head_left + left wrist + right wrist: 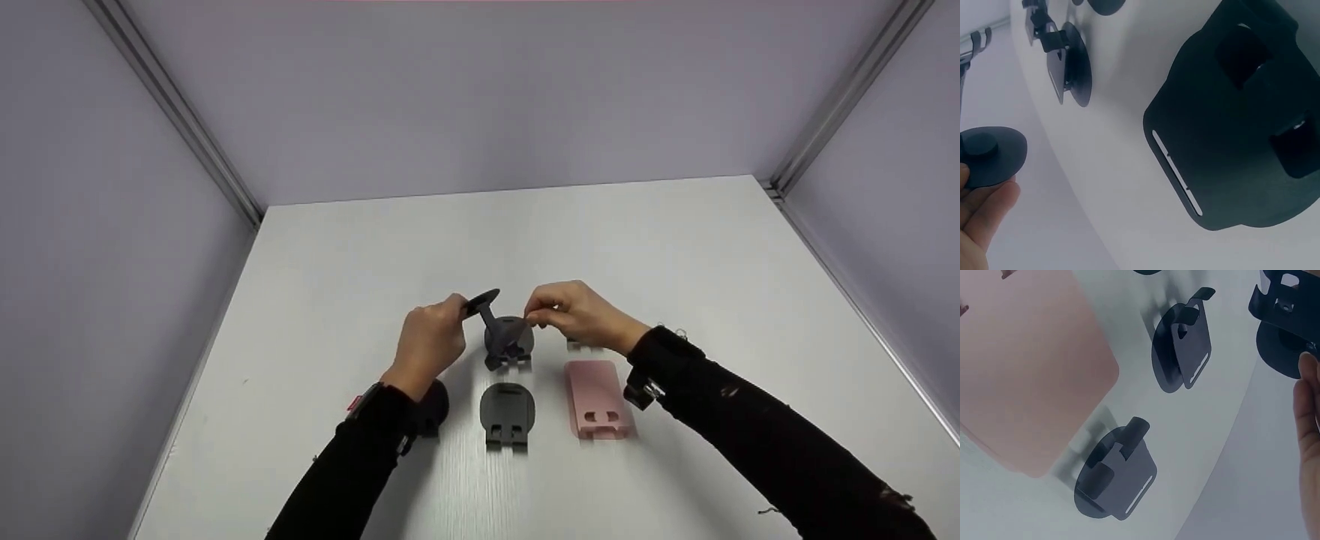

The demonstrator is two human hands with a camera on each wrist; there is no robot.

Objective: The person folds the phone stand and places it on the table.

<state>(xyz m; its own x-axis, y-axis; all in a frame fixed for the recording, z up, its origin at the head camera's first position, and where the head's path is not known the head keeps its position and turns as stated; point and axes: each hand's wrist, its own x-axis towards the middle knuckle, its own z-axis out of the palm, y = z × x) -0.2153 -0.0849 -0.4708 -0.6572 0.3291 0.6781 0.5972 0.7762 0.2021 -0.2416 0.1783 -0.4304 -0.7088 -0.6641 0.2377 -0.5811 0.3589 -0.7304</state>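
Note:
Above the table my left hand grips a dark folding phone stand by the rim of its round base, which is tilted up off the table. In the left wrist view, fingers lie under that base, with the thumb partly out of frame. From the other side my right hand pinches the edge of the stand's slotted plate between thumb and fingertips. Its hooked lip shows above the right hand in the right wrist view. Behind the held stand, another dark stand lies on the table, partly covered.
Nearer me lie a dark stand and a pink stand. One dark stand is half hidden by my left wrist, another mostly by my right hand. Pale walls enclose the white table.

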